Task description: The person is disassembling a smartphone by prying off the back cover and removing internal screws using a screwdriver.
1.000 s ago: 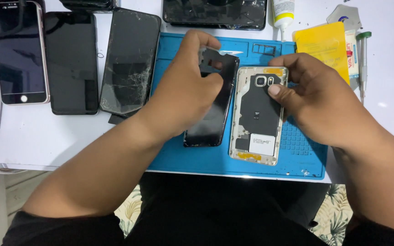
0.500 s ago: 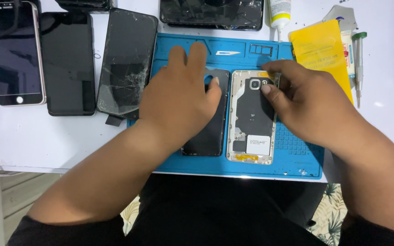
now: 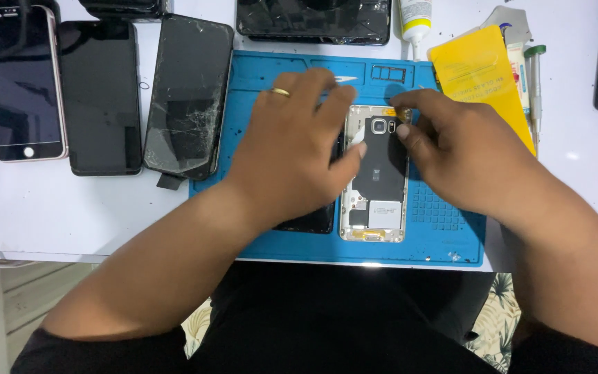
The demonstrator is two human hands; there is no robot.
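Lying centre frame on blue repair mat (image 3: 444, 232): opened smartphone (image 3: 375, 183), back cover (image 3: 309, 223) already off beside it. Left hand (image 3: 295, 156) pressing flat on cover, grasping nothing; right hand (image 3: 451, 156) pinching near camera; internals untouched.

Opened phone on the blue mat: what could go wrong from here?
The opened phone lies with its insides bare under both hands; the right hand pinches at its top edge near the camera, so a slip might scratch parts. The left hand covers the black back cover, and pressing on it could crack it.
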